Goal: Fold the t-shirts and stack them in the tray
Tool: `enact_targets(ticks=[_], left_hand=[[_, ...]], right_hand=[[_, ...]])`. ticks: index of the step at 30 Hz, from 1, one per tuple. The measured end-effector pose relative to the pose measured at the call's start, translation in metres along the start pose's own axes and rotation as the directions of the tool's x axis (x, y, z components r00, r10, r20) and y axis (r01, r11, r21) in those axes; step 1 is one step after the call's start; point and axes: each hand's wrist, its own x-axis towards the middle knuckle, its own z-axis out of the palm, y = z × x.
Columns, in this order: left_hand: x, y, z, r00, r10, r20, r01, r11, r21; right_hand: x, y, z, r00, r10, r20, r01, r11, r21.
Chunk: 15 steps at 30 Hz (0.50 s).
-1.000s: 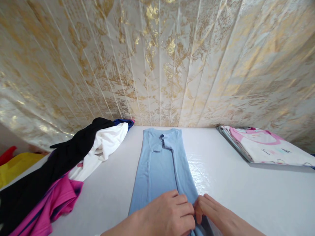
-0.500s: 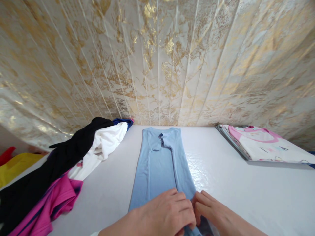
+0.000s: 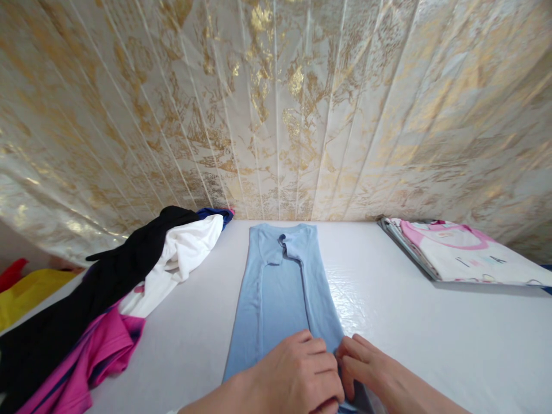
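A light blue shirt lies lengthwise on the white table, its sides folded inward and its top end toward the curtain. Over its lower part rests my left hand, fingers curled down onto the fabric. My right hand is beside it at the shirt's right edge, thumb and fingers pinching the cloth there. The two hands nearly touch. The shirt's bottom end is mostly hidden beneath my hands and past the lower frame edge.
To the left lies a loose heap of clothes: a black garment, a white one and a pink one. At the right is a stack of folded shirts. A gold-patterned curtain hangs behind the white table.
Both hands stay at the shirt's lower right edge. My left hand's fingers have shifted slightly, and the cloth at the bottom edge has moved a little.
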Motion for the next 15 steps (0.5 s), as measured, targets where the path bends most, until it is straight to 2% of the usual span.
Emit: enact_targets(ticks=[5,10,15], left_hand=[[-0.002,0.0,-0.005,0.998,0.054,0.014,-0.054,0.998,-0.024],[-0.004,0.001,-0.005,0.997,0.04,0.066,-0.039,0.999,-0.019],[-0.007,0.0,-0.011,0.997,0.001,0.083,0.01,0.992,-0.128]], right_hand=[[0.001,0.006,0.006,0.999,-0.038,-0.036,0.036,0.998,-0.049],[-0.004,0.007,0.006,0.999,0.035,0.015,-0.035,0.999,-0.04],[-0.013,0.003,-0.007,1.0,-0.023,-0.02,0.022,1.0,-0.022]])
